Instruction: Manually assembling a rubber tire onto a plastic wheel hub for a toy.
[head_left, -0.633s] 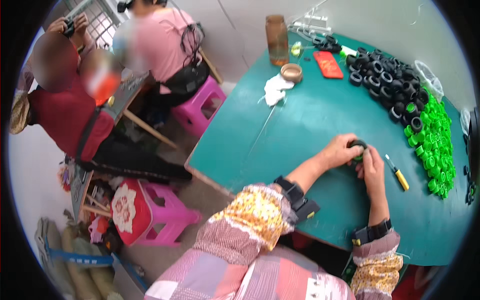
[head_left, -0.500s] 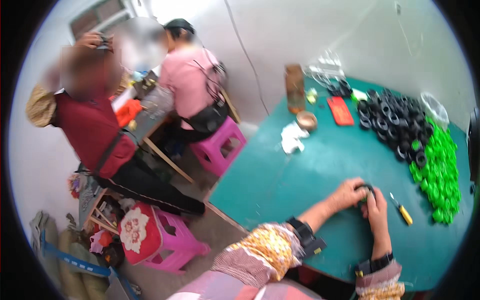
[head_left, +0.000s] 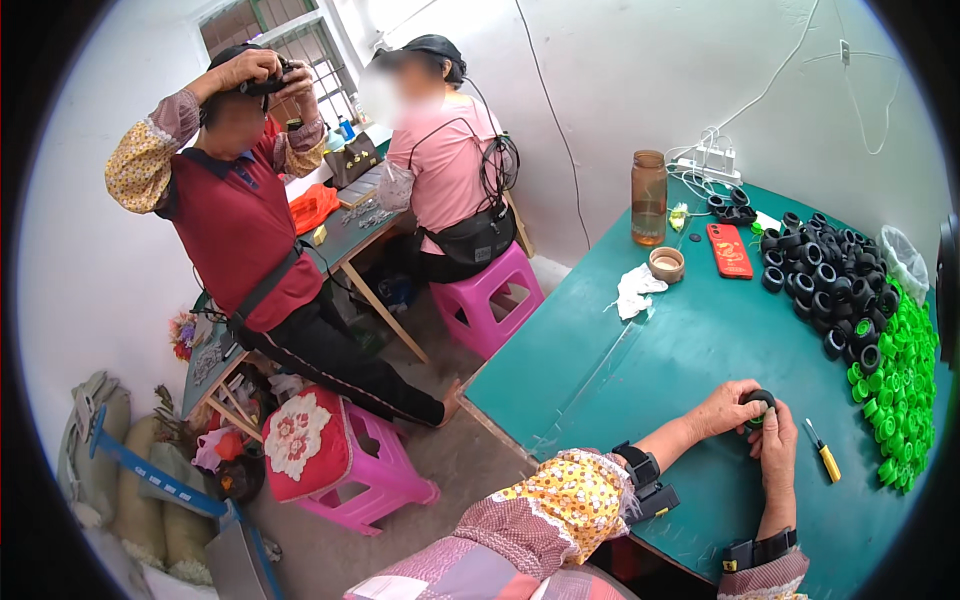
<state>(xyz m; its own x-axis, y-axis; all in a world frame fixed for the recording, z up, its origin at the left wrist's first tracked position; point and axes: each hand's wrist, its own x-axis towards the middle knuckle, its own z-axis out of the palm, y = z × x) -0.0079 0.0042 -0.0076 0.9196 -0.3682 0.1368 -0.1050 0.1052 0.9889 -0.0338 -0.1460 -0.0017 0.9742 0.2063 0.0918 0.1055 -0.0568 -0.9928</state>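
Between my two hands, just above the green tabletop [head_left: 600, 375], is a small black toy tyre [head_left: 762, 397] with a bit of green showing inside it. My left hand [head_left: 727, 408] pinches it from the left, thumb and fingers closed on the rim. My right hand [head_left: 777, 440] grips it from the right and below. Right of my right hand lies a screwdriver [head_left: 828, 460] with a yellow handle, its thin shaft pointing away from me. Farther right are a heap of black tyres [head_left: 825, 275] and a pile of bright green wheel hubs [head_left: 895, 400].
A brown bottle [head_left: 648, 198], its round cap [head_left: 667, 264], a crumpled tissue [head_left: 637, 290] and a red phone [head_left: 729, 250] stand or lie toward the back. Behind them is a white power strip [head_left: 708, 160]. Left, a standing person [head_left: 235, 220], a seated person [head_left: 450, 160] and pink stools [head_left: 360, 470].
The view has swung, so the whole scene sits farther right and is sharper. Both my hands still hold the tyre. The standing person's two hands now show raised at the head.
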